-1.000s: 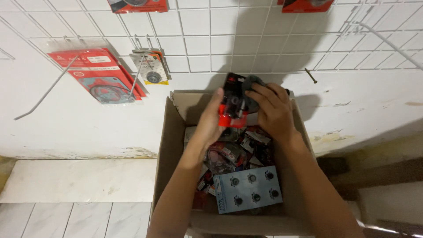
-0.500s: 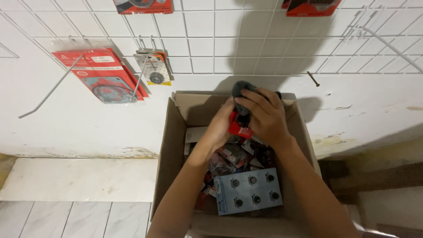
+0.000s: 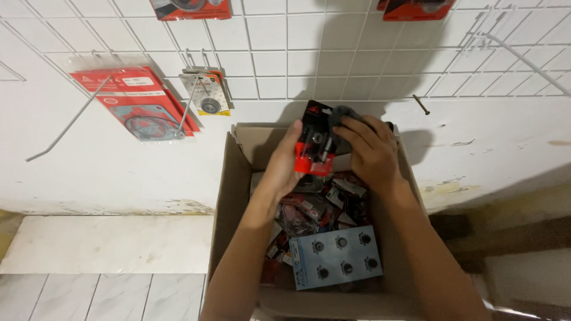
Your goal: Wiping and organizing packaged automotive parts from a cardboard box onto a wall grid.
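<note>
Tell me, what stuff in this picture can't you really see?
Head view only:
- The red and black packet: its part is too small, and the left hand and right hand cover its edges.
- The dark thing above the right hand: fingers hide most of it.
- The cardboard box: both arms hide its middle, and the blue card covers packets beneath.
- Two red packs at the top edge: cut off.

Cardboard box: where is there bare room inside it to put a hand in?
Only the cardboard box's far-left corner, beside the left hand, shows bare card. Elsewhere red packets and the blue blister card crowd it.
</note>
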